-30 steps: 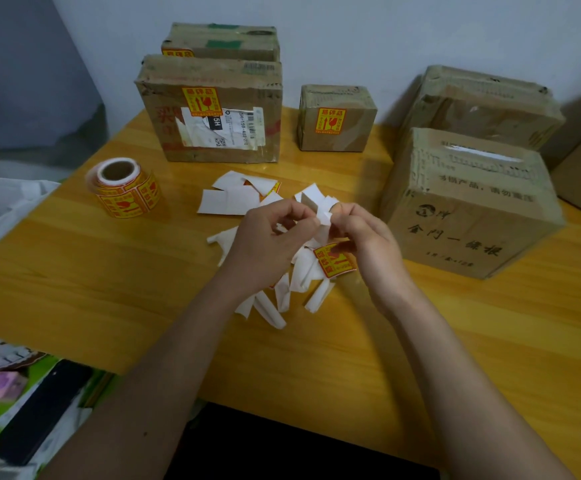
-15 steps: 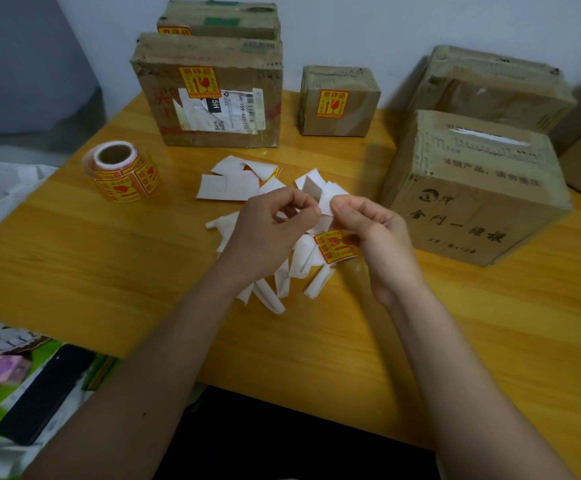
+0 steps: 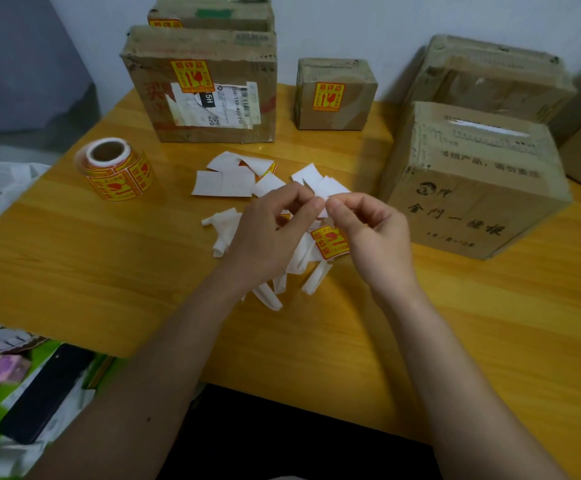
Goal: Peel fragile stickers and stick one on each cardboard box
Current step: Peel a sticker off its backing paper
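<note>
Both hands have risen slightly; the left hand (image 3: 268,233) and right hand (image 3: 368,233) pinch the red-and-yellow fragile sticker (image 3: 330,242), hanging below their grip, left of the unlabelled brown cardboard box (image 3: 472,202).

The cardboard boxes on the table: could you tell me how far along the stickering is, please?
Done: the large box, the box behind it and the small box each show a fragile sticker. In hand: left hand and right hand pinch a sticker and its backing. Left: the printed box and the one behind show none.
</note>
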